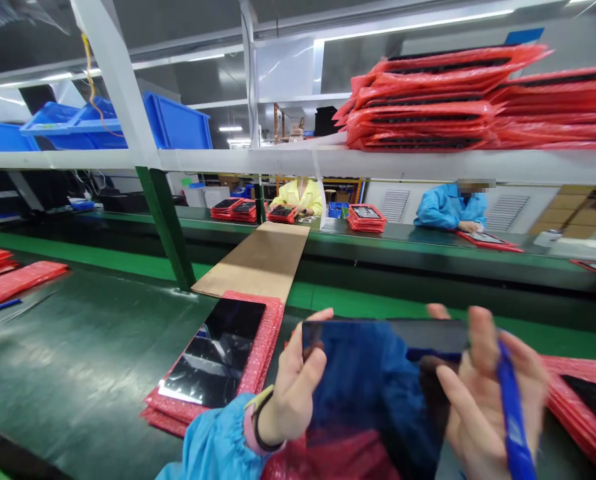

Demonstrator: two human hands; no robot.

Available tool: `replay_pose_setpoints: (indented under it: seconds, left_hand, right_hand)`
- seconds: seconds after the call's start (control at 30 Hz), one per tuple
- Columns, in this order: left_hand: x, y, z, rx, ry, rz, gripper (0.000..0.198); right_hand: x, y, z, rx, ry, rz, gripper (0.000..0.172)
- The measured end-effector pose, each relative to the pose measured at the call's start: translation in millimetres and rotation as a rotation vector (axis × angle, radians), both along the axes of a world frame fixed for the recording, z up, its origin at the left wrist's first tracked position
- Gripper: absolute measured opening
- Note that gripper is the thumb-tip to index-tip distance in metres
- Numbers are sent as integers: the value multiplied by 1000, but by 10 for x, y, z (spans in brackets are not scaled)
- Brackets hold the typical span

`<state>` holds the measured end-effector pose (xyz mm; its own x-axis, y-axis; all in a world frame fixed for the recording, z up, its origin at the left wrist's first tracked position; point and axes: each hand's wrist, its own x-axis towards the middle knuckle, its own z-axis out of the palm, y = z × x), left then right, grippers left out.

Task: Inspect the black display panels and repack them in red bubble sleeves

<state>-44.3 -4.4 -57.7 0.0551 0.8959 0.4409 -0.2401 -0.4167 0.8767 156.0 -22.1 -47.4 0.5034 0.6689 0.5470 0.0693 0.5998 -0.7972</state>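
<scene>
A dark, glossy display panel is held up in front of me, its surface mirroring blue clothing. My left hand grips its left edge, thumb over the front. At the right edge is my right hand, slightly blurred, with a blue pen-like tool held between its fingers; whether this hand also touches the panel I cannot tell. Left of my left hand, another black panel lies on red bubble-wrap bags. More red wrap shows below the held panel.
A stack of red-wrapped panels lies at right. Red packages and a blue pen are at far left. A brown board bridges to the opposite bench, where two people work. Overhead, a shelf carries red packages and blue bins.
</scene>
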Motion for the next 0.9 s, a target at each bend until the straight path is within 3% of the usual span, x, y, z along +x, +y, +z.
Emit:
replay_pose_setpoints:
  seconds: [0.1,0.2,0.27,0.37,0.53,0.73,0.9]
  left_hand:
    - [-32,115,-1,-189,-24,2,49]
    - [-255,249,-209,-407,141,-97,55]
    - [-461,293,-409,-486,267,-76,57]
    - [-708,256,-696,-564,338,-47,50]
    - [-779,105,-943,-698,401,-161,45]
    - [-658,138,-937,-724,506,-199,41]
    - [-661,186,-662,-645,597,-181,31]
  right_hand:
    - [-31,73,-66,-241,172,143,44]
    - [-6,200,-373,-470,326,208,43]
    - [12,269,-645,-509,315,124,40]
    - [-2,301,-999,-518,276,111,36]
    - [-121,237,-1245,-506,207,137,38]
    - [-272,233,-1258,-348,-41,175,43]
    - [-289,249,-1317,-330,-117,204,39]
